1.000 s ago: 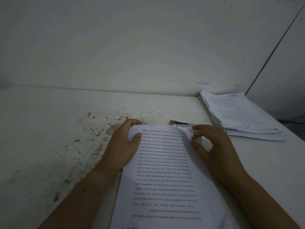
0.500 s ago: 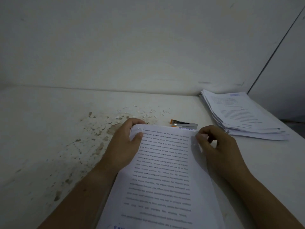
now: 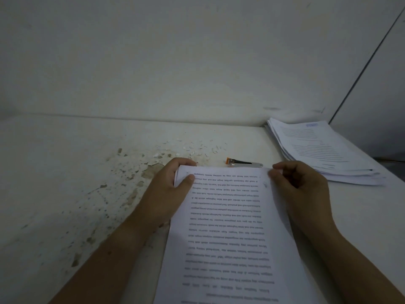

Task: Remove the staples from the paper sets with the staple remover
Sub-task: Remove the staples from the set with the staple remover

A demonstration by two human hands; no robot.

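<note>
A: The paper set (image 3: 228, 227) lies flat on the table (image 3: 65, 172), print upside down to the camera. The left hand (image 3: 168, 194) grips its far left corner, thumb on top.

B: And the right hand (image 3: 300, 189) pinches the far right corner. There's a small dark mark (image 3: 265, 184) beside it. Staple or not, I can't tell.

A: The staple remover (image 3: 244, 164) lies untouched just beyond the far edge, near both hands.

B: So this looks like checking the set. Next, I'd say, one hand lets go and fetches the tool while the other pins the sheets.

A: Scraps (image 3: 197, 148) are scattered behind, and a pile of papers (image 3: 324, 154) sits far right.
</note>
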